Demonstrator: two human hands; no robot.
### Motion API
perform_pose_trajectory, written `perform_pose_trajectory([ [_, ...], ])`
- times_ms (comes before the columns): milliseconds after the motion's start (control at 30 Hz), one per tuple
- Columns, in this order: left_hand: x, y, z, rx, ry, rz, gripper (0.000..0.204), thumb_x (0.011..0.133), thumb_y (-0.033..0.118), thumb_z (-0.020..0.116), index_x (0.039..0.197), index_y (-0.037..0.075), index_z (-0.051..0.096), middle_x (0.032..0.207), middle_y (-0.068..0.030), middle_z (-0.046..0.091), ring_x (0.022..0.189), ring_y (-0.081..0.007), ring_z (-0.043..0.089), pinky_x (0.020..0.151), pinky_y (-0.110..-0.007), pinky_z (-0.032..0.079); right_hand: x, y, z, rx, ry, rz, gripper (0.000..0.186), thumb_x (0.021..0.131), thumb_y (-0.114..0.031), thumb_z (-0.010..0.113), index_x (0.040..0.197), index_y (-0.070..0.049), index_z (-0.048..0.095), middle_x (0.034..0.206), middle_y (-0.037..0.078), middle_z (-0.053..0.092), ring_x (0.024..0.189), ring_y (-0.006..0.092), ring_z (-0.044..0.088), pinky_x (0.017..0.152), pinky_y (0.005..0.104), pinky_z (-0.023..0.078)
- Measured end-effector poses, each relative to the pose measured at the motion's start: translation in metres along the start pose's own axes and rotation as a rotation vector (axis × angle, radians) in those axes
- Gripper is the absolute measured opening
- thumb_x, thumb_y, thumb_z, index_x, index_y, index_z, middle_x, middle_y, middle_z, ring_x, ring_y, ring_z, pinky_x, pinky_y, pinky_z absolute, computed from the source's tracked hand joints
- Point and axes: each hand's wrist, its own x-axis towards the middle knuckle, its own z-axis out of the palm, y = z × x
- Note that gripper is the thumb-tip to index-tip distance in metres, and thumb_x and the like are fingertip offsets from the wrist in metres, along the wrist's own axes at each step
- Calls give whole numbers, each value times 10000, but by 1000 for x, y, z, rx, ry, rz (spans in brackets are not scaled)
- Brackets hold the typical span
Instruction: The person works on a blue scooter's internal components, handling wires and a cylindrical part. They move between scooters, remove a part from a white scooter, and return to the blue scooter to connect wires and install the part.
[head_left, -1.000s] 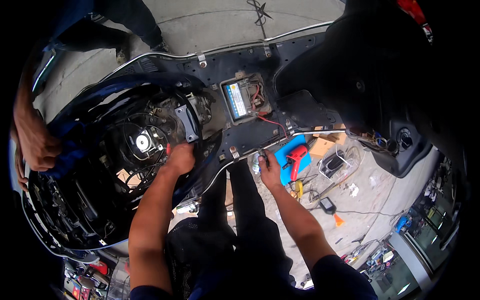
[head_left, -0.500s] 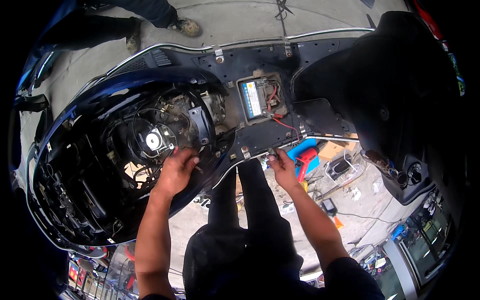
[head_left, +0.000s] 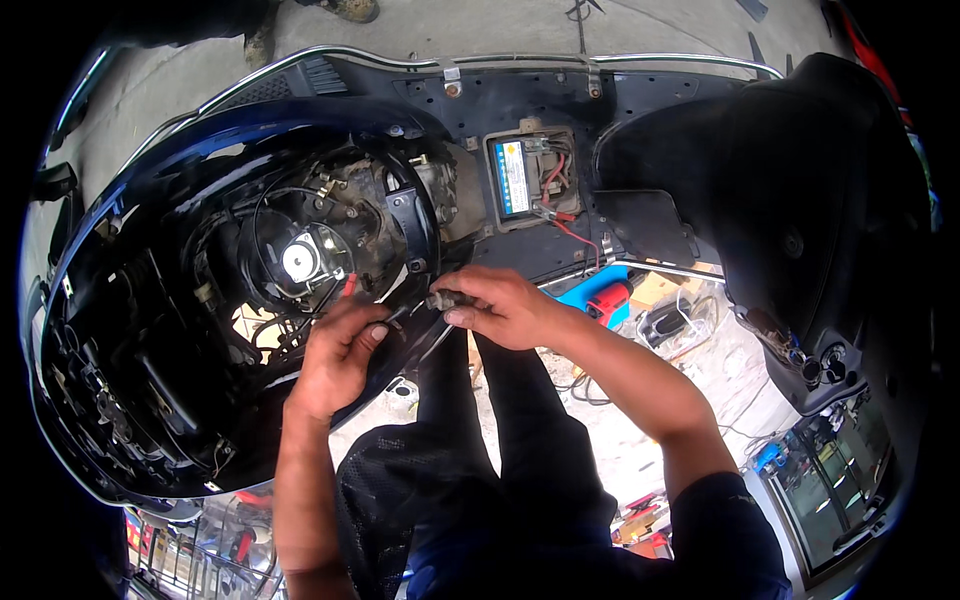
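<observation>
My left hand (head_left: 335, 358) is closed in a pinch over the near edge of the opened scooter body (head_left: 240, 118). Between its thumb and finger is a thin dark piece (head_left: 397, 316), perhaps a cable end. My right hand (head_left: 508, 308) grips a small greyish metal part (head_left: 447, 299), its kind unclear, close to the thin piece; whether the two touch I cannot tell. Just above my left fingers, a red-tipped piece (head_left: 350, 283) sticks up. Inside the body lies a round white-and-silver part (head_left: 299, 262) among black hoses.
A battery (head_left: 512, 180) with red leads sits in the footboard recess. Beyond my right forearm, a red power tool (head_left: 608, 300) lies by a blue sheet on the littered floor. The black scooter seat (head_left: 820, 150) fills the right. Another person's shoe (head_left: 352, 8) shows at the top.
My right hand has moved left from beside the footboard, bringing the small metal part to my left hand. The view has shifted slightly, and the other person's legs are mostly out of sight.
</observation>
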Motion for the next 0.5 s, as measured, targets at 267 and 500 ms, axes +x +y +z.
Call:
perform_pose_trajectory([
  [267, -13, -10, 8, -106, 121, -48, 124, 897, -3, 642, 1019, -4, 667, 886, -114, 621, 794, -258, 579, 741, -326, 474, 23, -5, 17, -25, -32, -121, 325, 897, -145, 691, 1191, -30, 615, 1032, 149, 645, 926, 334, 643, 764, 388, 519],
  [500, -11, -14, 19, -64, 140, 41, 127, 882, -3, 652, 1007, -19, 661, 845, -119, 596, 767, -265, 557, 712, -329, 464, 22, -9, 10, -109, -85, -92, 323, 865, -152, 714, 1155, -34, 632, 1049, 148, 654, 932, 347, 648, 751, 424, 534],
])
